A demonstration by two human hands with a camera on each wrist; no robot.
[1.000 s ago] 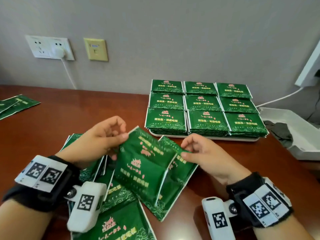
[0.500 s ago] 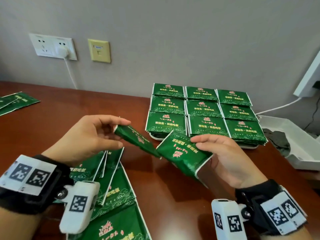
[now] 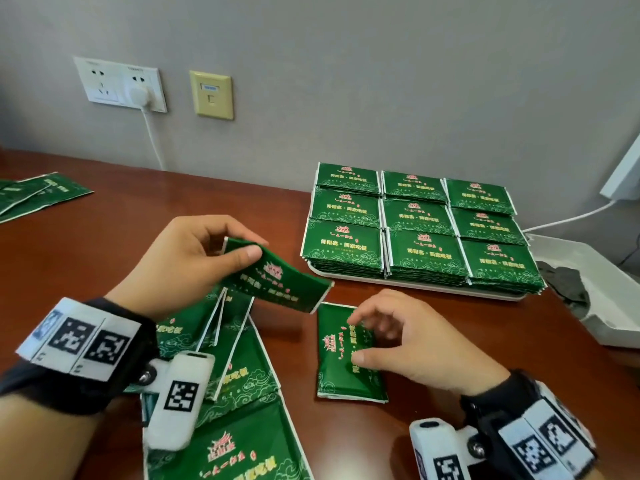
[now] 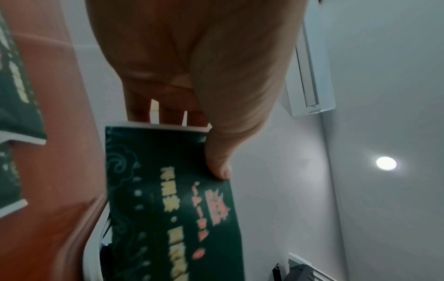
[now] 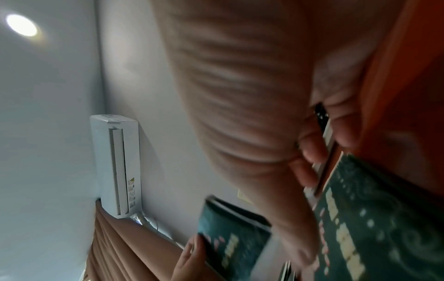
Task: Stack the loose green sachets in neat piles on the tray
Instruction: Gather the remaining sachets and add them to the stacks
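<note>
Loose sachets (image 3: 239, 372) lay fanned at the table's near edge. The right hand (image 3: 412, 344), fingers curled, rested on a flat sachet (image 3: 337, 375); whether it gripped was unclear. The left hand (image 3: 187, 261) pinched a raised sachet (image 3: 277, 284). Beyond bare wooden table (image 3: 138, 237), the white tray (image 3: 408, 283) held nine neat piles (image 3: 419, 223) against the grey wall (image 3: 381, 81).

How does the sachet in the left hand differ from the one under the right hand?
The left hand pinches its sachet by one end, lifted off the table and tilted. The sachet under the right hand lies flat on the table, and the right hand rests fingertips on it. Both are green, printed face up.
</note>
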